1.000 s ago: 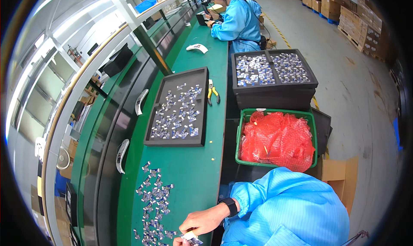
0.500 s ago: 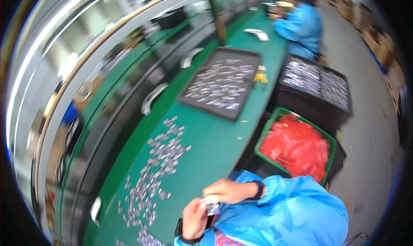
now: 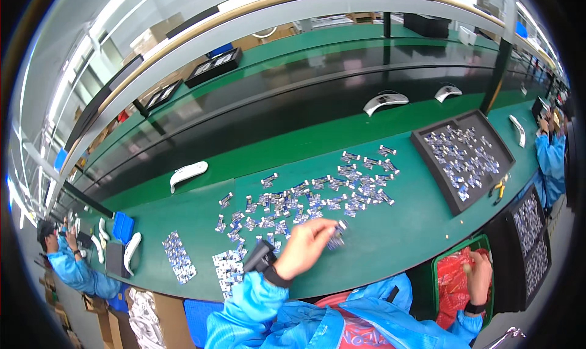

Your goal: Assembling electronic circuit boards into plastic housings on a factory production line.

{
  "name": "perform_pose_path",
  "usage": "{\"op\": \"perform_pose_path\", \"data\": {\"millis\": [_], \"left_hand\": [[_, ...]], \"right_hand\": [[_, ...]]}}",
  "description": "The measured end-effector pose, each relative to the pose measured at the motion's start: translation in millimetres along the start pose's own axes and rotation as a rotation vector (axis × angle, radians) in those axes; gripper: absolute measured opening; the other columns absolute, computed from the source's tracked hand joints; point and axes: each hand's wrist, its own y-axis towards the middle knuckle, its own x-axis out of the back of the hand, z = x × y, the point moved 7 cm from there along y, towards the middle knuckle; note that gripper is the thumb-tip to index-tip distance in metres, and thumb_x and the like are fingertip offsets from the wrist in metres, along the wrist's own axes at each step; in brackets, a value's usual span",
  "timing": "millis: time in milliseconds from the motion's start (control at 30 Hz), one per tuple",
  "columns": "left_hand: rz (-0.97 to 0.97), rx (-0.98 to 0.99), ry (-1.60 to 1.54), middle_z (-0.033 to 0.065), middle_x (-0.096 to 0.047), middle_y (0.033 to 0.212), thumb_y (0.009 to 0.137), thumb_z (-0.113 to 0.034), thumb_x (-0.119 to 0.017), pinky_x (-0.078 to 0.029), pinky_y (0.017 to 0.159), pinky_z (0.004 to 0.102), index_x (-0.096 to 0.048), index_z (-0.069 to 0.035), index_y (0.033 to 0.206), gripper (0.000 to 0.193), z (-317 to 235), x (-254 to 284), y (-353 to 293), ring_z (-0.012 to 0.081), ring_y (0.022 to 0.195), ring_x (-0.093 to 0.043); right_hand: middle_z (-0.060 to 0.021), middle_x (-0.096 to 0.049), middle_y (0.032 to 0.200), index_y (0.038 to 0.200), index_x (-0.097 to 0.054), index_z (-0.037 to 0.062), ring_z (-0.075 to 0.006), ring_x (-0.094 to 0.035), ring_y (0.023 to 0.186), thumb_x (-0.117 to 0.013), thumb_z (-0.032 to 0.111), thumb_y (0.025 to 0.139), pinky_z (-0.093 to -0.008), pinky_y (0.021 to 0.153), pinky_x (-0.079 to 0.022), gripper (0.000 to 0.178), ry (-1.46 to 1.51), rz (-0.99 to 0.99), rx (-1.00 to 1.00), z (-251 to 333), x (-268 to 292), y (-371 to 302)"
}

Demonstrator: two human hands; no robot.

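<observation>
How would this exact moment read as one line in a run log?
left hand: holds small packet above green bench | right hand: in green bin of red bags | scattered packets ahead

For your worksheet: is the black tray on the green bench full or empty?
Partly filled. The black tray holds many small silvery-blue parts spread loosely, with bare black floor showing between them.

The tabletop [image 3: 403,239] is smooth matt green, the scattered small packets [image 3: 317,196] look like glossy crinkled plastic film, the tray [image 3: 436,169] is matt black plastic, the red bags [image 3: 455,282] shiny thin plastic, and the person's blue sleeves [image 3: 244,312] smooth cloth.
</observation>
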Motion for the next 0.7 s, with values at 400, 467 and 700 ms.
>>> {"op": "perform_pose_path", "data": {"millis": [400,467,700], "left_hand": [[-0.392,0.083,0.488,0.0152,-0.066,0.081,0.081,-0.013,-0.063,-0.051,0.072,0.0435,-0.065,-0.005,0.089,0.012,144,91,152,0.0331,0.08,-0.065],[-0.435,-0.026,0.565,0.0163,-0.067,0.089,0.079,-0.014,-0.064,-0.049,0.078,0.0442,-0.066,-0.005,0.089,0.013,136,89,154,0.0342,0.087,-0.063],[-0.607,0.233,-0.428,0.0139,-0.063,0.107,0.088,-0.027,-0.063,-0.055,0.079,0.0399,-0.06,-0.004,0.115,0.036,191,239,99,0.0249,0.092,-0.064]], "right_hand": [[-0.0095,-0.057,0.084,0.101,-0.059,-0.0033,-0.0171,-0.055,0.073,-0.057,0.004,0.09,-0.0305,0.067,-0.043,0.013,0.482,0.153,0.282,145,-35,40],[-0.0106,-0.062,0.104,0.113,-0.058,-0.0016,-0.0197,-0.059,0.09,-0.058,0.008,0.092,-0.0323,0.081,-0.048,0.024,0.413,0.285,0.326,172,-40,45],[-0.0122,-0.063,0.071,0.088,-0.07,0.0036,-0.0265,-0.062,0.062,-0.068,0.007,0.081,-0.0343,0.055,-0.048,0.008,0.737,0.192,0.515,238,-52,85]]}}
